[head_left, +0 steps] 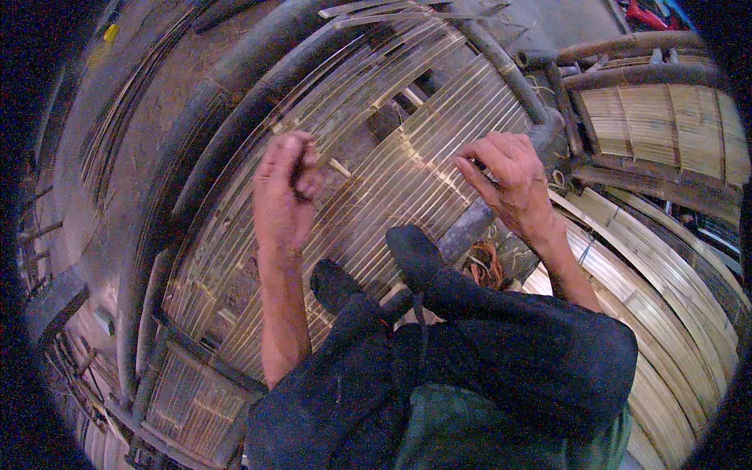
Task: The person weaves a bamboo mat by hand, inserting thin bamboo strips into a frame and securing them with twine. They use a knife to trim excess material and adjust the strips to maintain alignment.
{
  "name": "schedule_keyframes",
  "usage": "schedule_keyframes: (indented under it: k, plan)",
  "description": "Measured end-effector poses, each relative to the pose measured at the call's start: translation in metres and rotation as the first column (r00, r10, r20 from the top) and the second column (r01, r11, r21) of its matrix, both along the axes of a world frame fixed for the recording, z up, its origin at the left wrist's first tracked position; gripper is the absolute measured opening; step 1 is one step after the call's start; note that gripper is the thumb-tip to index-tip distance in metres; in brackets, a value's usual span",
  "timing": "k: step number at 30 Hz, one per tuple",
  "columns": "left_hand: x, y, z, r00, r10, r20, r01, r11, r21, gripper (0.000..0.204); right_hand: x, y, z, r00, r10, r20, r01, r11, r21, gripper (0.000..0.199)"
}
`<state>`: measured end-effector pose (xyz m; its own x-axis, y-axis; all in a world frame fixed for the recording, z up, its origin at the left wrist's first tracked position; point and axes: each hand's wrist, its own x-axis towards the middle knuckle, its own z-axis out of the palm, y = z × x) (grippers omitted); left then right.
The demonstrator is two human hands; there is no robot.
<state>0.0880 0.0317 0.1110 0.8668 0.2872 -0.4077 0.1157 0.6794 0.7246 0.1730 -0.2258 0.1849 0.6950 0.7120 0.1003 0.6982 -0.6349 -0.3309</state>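
A worker's left hand (286, 168) hangs above a row of bamboo slats (462, 102) at the center of the frame, its fingers loosely curled toward the palm. The right hand (509, 168), center right, arches with thumb and forefinger drawn near each other. Whether either grips a fine strand cannot be told; nothing larger shows in them.

Beneath, the slats run side by side, crossed by a pale binding (411, 149) that appears to keep them evenly spaced. A dark pole (205, 117) at upper left and a grey pole (505, 70) at upper right flank the slats, seemingly framing them. Two dark-covered feet, the left foot (337, 286) and the right foot (411, 251), rest over the slats at center, perhaps bracing the worker, whose dark trousers (509, 345) fill the lower frame.

An orange-brown bundle of strands (486, 266) lies beside the right leg, perhaps within easy reach. Pale curved strips (658, 305) spread at lower right; a slatted panel (666, 121) sits at upper right. No container can be made out.
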Motion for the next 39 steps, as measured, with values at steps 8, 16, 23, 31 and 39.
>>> schedule_keyframes:
  k: [8, 16, 23, 31, 39]
  plan:
    - [0.004, -0.052, 0.007, 0.874, -0.484, -0.052, 0.484, 0.854, 0.189, 0.021, -0.010, 0.029, 0.000, 0.926, -0.080, -0.370, 0.129, 0.985, 0.111, 0.019]
    - [0.007, -0.051, 0.006, 0.801, -0.595, -0.061, 0.591, 0.773, 0.231, 0.020, -0.006, 0.022, -0.010, 0.658, -0.126, -0.743, 0.318, 0.940, 0.123, 0.022]
    - [-0.002, -0.045, -0.003, 0.812, -0.560, -0.164, 0.579, 0.738, 0.347, 0.023, -0.005, 0.012, -0.031, 0.270, -0.138, -0.953, 0.499, 0.867, 0.016, 0.028]
    - [-0.041, -0.011, -0.029, 0.845, -0.495, -0.202, 0.493, 0.576, 0.652, 0.023, -0.008, 0.004, -0.049, 0.261, -0.137, -0.956, 0.458, 0.889, -0.002, 0.029]
    - [-0.055, 0.009, -0.013, 0.754, -0.499, -0.427, 0.656, 0.606, 0.450, 0.023, -0.010, 0.009, -0.056, 0.323, -0.152, -0.934, 0.374, 0.927, -0.021, 0.028]
